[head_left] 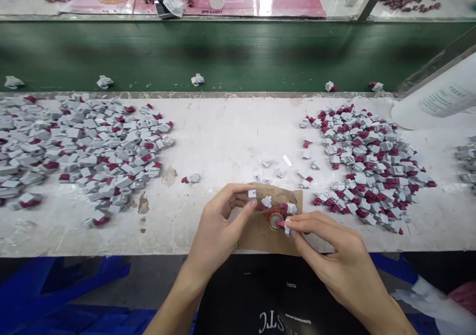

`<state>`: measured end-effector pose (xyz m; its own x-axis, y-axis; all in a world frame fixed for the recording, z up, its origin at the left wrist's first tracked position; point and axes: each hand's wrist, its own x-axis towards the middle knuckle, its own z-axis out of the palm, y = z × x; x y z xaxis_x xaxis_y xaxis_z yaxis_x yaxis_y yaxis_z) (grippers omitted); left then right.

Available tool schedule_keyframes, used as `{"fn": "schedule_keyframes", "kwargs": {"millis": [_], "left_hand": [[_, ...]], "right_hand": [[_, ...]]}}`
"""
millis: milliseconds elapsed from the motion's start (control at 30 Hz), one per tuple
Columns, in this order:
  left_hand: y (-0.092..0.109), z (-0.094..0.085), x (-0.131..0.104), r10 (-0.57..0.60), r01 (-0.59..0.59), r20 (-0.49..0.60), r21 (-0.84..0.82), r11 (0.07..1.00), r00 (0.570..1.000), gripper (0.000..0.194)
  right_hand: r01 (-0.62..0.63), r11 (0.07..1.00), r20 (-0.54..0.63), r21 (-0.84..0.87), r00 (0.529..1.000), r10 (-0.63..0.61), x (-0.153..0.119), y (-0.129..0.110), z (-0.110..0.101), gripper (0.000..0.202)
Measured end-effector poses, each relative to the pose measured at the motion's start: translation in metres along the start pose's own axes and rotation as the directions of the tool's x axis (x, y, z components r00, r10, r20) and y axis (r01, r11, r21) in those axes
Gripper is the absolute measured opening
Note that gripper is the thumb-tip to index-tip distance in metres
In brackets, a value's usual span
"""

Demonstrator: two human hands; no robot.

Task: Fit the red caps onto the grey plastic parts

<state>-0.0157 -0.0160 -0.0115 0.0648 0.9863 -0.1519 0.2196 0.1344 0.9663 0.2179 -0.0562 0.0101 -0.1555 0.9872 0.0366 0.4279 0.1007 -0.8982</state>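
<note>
- Left hand (219, 223): thumb and forefinger pinched on a pale grey plastic block (252, 194), held above the left part of a brown cardboard sheet (256, 234).
- Right hand (340, 250): thumb and fingertips closed on a grey-and-maroon plastic piece (287, 227); its maroon end lies over a red-rimmed bottle cap (274, 220). Contact with the cap: cannot tell.
- Loose parts also lie on the sheet, between the hands.
- White bench (230, 146): large left pile (100, 151) and right pile (372, 171) of similar parts, a few strays near the sheet.
- Green belt (223, 52) behind, several parts along its near edge.
- Writing: pink mat (286, 2) on the far table bears black capitals, "SPY" and "FAMILY" legible.
- White bottle (439, 97), tilted in view, at right: rows of grey print, too small to read.
- Black clothing (238, 295): white capitals, "STC" readable; smaller white lines illegible.
</note>
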Motion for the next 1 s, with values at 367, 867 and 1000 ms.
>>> {"fn": "schedule_keyframes", "kwargs": {"millis": [367, 867, 1000], "left_hand": [[0.003, 0.011, 0.006, 0.013, -0.011, 0.042, -0.056, 0.998, 0.999, 0.016], [0.028, 0.027, 0.018, -0.054, 0.11, 0.182, -0.311, 0.944, 0.982, 0.012], [0.038, 0.038, 0.021, -0.041, 0.128, 0.235, -0.366, 0.922, 0.971, 0.013]], "right_hand": [[0.112, 0.992, 0.025, -0.053, 0.994, -0.111, 0.008, -0.003, 0.002, 0.023], [-0.176, 0.766, -0.165, 0.619, 0.923, 0.346, 0.029, 0.013, -0.012, 0.008], [-0.211, 0.63, -0.101, 0.748, 0.901, 0.422, 0.035, 0.018, -0.01, 0.016]]}}
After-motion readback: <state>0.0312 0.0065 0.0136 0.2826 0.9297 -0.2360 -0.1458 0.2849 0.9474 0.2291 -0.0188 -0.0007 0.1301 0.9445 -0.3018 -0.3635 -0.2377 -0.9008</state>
